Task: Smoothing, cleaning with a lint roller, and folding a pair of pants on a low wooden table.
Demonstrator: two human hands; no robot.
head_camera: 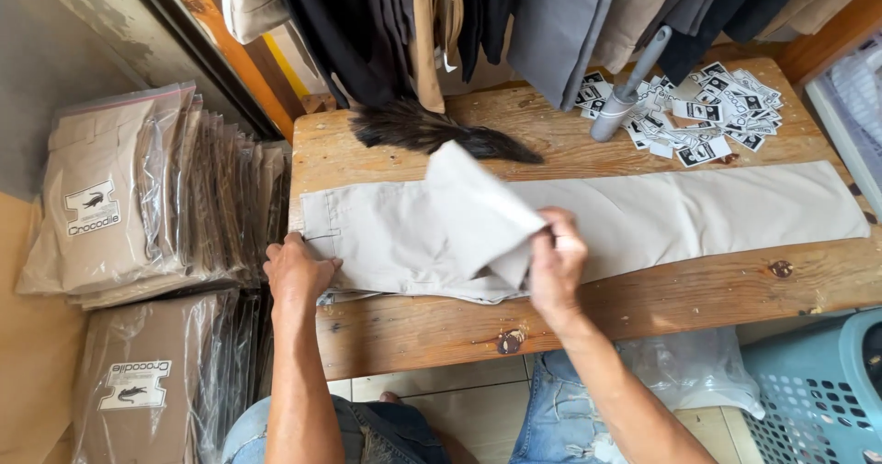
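Note:
A pair of light beige trousers (680, 211) lies flat along a wooden table (643, 303), legs stretching to the right. My left hand (296, 269) presses down on the waistband end at the table's left edge. My right hand (554, 257) pinches a folded flap of the same trousers (478, 207) and lifts it off the cloth near the middle.
Stacks of beige trousers in clear plastic bags (138, 193) stand to the left. A dark feather duster (432, 131) and a pile of small printed tags (712, 115) lie at the table's back. Hanging garments (551, 14) crowd above. A pale blue laundry basket (818, 390) sits at lower right.

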